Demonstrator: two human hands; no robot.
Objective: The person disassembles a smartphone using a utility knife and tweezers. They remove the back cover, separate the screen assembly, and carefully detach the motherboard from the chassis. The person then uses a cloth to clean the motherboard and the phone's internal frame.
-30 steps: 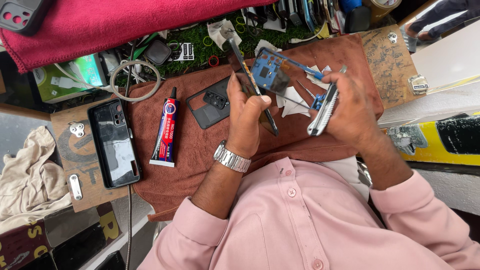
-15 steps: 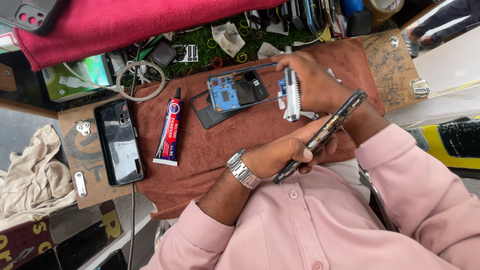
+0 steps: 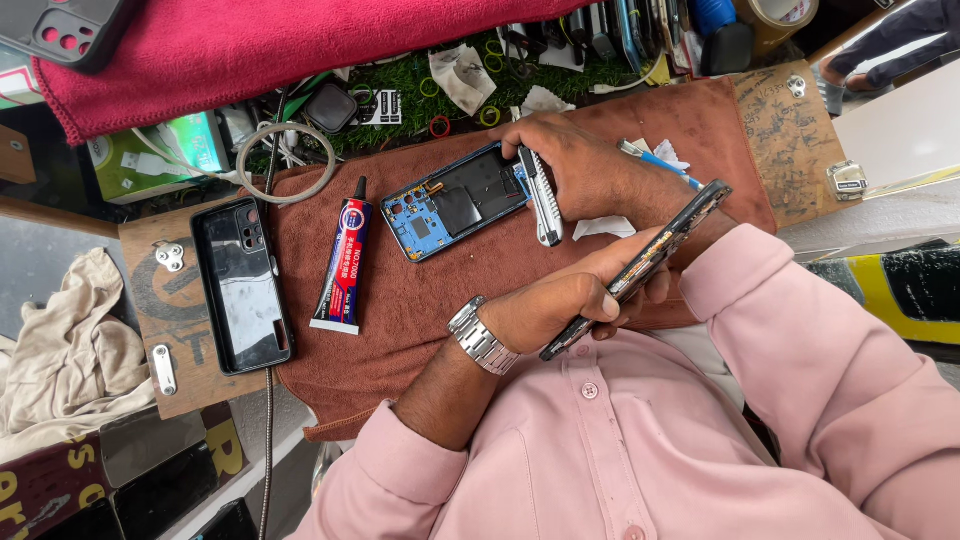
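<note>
1. Lying mid-frame on the brown cloth point(image 3: 420, 330), the opened phone body point(image 3: 455, 200) runs lower left to upper right
2. Left hand point(image 3: 560, 305) clamps the thin screen panel point(image 3: 640, 268), below-right of it
3. Right hand point(image 3: 580, 170), nearer, grips a utility knife point(image 3: 541, 200) at its right end

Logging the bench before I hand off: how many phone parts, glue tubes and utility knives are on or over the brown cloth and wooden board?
Phone parts: 3 – opened blue phone frame, black back cover, thin screen panel in the left hand
Glue tubes: 1 – glue tube
Utility knives: 1 – utility knife under the right hand
Total: 5
</note>
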